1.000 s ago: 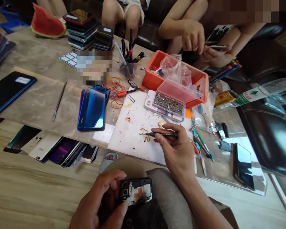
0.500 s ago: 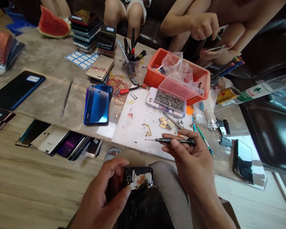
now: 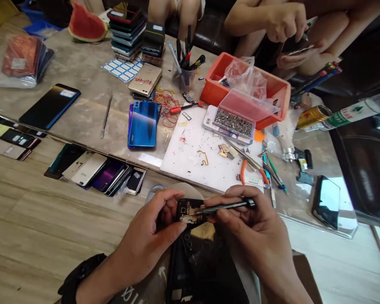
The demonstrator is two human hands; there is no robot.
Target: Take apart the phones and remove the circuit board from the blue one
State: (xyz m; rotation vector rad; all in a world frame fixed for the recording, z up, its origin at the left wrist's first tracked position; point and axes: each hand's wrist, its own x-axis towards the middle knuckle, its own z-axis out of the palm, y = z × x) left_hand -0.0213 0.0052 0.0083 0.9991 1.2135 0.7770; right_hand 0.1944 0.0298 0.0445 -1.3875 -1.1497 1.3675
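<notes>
An opened phone, its inner metal plates and camera showing, is gripped at its left edge by my left hand. My right hand pinches a black screwdriver. The driver's thin tip reaches over the phone's exposed inside; whether it touches a screw is too small to tell. Below the phone, on my lap, lies a dark panel with round camera holes. Beyond my right hand, orange-handled pliers and tweezers rest on a white mat.
A clear box of tiny screws stands before an orange bin. Blue phones, a pen cup and phone stacks occupy the table. Another person's hands work at the back right. More phones lie on a lower shelf.
My right hand has brought the screwdriver down and left, from above the mat to the phone. My left hand and the phone have shifted slightly up in view, and the pliers have come into sight.
</notes>
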